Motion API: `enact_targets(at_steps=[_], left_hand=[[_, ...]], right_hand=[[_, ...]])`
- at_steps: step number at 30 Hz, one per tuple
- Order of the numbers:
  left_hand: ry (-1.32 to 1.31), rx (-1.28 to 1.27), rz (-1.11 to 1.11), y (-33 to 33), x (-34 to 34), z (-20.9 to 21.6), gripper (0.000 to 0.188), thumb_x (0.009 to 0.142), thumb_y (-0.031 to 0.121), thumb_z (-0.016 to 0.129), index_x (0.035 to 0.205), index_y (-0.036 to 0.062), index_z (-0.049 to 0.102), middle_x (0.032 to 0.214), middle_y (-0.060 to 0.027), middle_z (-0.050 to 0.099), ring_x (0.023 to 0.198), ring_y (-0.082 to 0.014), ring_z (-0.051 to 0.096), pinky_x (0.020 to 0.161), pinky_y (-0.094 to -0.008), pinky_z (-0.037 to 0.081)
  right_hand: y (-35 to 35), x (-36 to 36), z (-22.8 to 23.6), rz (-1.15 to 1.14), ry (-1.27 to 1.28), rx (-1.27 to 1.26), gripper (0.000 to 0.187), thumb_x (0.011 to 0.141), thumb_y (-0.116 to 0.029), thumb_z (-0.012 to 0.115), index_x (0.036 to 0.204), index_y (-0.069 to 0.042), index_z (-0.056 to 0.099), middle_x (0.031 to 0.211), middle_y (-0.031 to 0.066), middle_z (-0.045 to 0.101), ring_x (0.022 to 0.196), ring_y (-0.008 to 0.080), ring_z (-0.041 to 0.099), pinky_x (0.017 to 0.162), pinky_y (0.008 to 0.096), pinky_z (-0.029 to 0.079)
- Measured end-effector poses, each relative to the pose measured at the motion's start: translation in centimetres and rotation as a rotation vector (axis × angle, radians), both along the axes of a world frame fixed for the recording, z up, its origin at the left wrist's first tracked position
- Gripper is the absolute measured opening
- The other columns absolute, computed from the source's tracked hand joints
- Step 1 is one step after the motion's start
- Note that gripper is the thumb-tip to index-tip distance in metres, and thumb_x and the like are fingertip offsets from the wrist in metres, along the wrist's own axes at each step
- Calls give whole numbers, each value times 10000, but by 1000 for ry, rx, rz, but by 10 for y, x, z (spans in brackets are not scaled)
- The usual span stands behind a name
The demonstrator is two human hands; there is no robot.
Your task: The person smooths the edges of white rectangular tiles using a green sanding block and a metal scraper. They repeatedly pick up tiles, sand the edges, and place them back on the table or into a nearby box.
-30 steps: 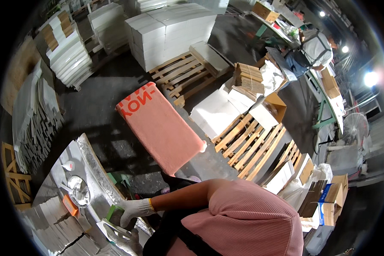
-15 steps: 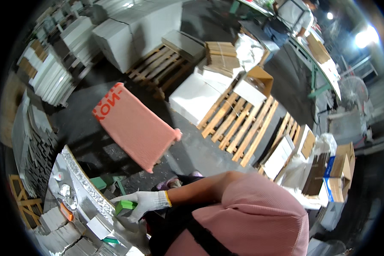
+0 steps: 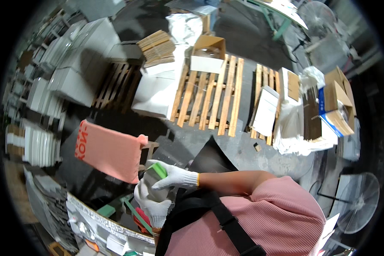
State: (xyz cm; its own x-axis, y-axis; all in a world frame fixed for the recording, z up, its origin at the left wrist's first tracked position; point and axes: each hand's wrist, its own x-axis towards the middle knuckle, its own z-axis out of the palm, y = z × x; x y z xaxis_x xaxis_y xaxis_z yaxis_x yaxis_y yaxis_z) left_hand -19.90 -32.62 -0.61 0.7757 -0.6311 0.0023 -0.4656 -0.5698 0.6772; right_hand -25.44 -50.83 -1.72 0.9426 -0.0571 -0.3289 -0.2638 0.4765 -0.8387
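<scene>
My right hand [image 3: 177,177], in a white knit glove with a yellow cuff edge, is closed round a small bright green block [image 3: 159,170]. Just below it, my left hand [image 3: 155,209], gloved in white too, is curled against a pale grey-white thing [image 3: 154,188] between the hands, whose kind I cannot make out. Both hands are close together in front of my body, beyond the edge of a speckled worktable [image 3: 111,226]. A stool [image 3: 113,152] covered with pink cloth bearing red lettering stands just past them.
Wooden pallets [image 3: 207,100] lie on the dark floor ahead, with white boxes [image 3: 155,96] and an open carton [image 3: 209,42] on them. Stacked white panels [image 3: 40,145] line the left. Cartons [image 3: 337,102] and a standing fan [image 3: 360,202] are on the right.
My view has turned to the right. Both hands have moved away from the worktable toward my body, the green block still in my right hand. The left hand now shows more fully.
</scene>
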Motion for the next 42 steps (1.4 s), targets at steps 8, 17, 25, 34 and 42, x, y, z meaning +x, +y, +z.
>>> enact_targets(at_steps=[8, 17, 25, 34, 42], left_hand=[[28, -132, -499, -115, -29, -15, 1093, 554, 372, 922, 1448, 75, 368, 1417, -204, 366, 1285, -398, 411, 1022, -475, 427], [1636, -210, -89, -248, -82, -32, 424, 872, 113, 707, 1242, -19, 548, 1122, -99, 649, 1002, -203, 637, 912, -347, 507], [1558, -207, -256, -364, -152, -16, 351, 841, 48, 710, 1171, 1, 602, 1054, -85, 678, 929, -206, 664, 814, -330, 549], [1591, -55, -397, -496, -154, -49, 464, 853, 125, 719, 1277, 32, 552, 1157, -64, 642, 1015, -201, 637, 884, -325, 519], [1730, -230, -355, -717, -138, -58, 398, 847, 65, 697, 1229, 3, 601, 1106, -83, 674, 963, -202, 670, 843, -341, 553]], right_hand=[[-64, -103, -38, -546, 44, 288, 773, 735, -24, 729, 1439, -116, 424, 1128, 28, 569, 961, 114, 546, 779, 256, 483], [-166, -217, 15, -823, -14, 292, 851, 731, 41, 736, 1481, -54, 344, 1262, 64, 568, 1122, 161, 564, 933, 284, 469], [-248, -287, 1, -928, -81, 41, 884, 767, -53, 757, 1514, -59, 285, 1333, 66, 516, 1223, 173, 474, 1055, 308, 363], [-355, -296, -33, -1108, -39, -11, 852, 834, -142, 753, 1523, -59, 258, 1353, 91, 507, 1205, 174, 498, 1024, 300, 401], [-572, -309, -64, -1360, 34, -102, 652, 914, -233, 615, 1491, -104, 340, 1246, 104, 576, 1046, 220, 605, 889, 339, 499]])
